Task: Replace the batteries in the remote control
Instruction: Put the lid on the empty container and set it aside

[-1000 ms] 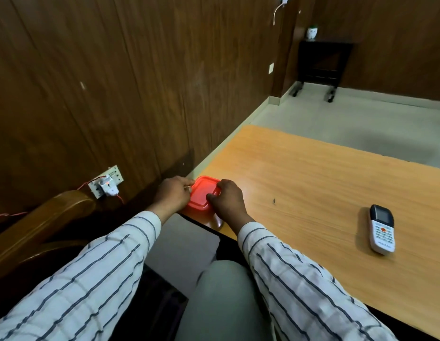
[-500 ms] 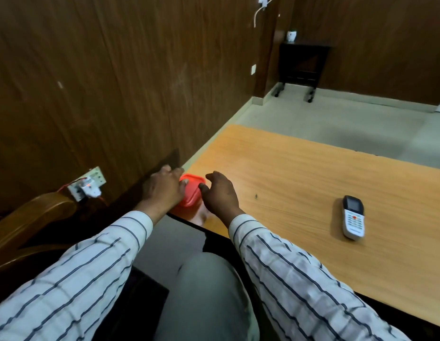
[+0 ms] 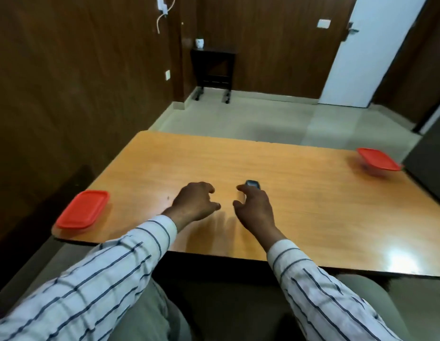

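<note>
The remote control [image 3: 252, 183] looks light and rigid, so the loosely spread, empty right hand [image 3: 255, 209] should grip its long sides, while the left hand [image 3: 194, 203] hovers half-curled and empty.

Around the remote control [image 3: 252, 184] the wooden table [image 3: 300, 193] lies bare on its far side and to its right. Just nearer than it, the right hand [image 3: 254, 209] covers most of it; contact seems likely, though blur hides it. Well left sits a red-lidded container [image 3: 83, 209], another [image 3: 378, 162] far right.
</note>
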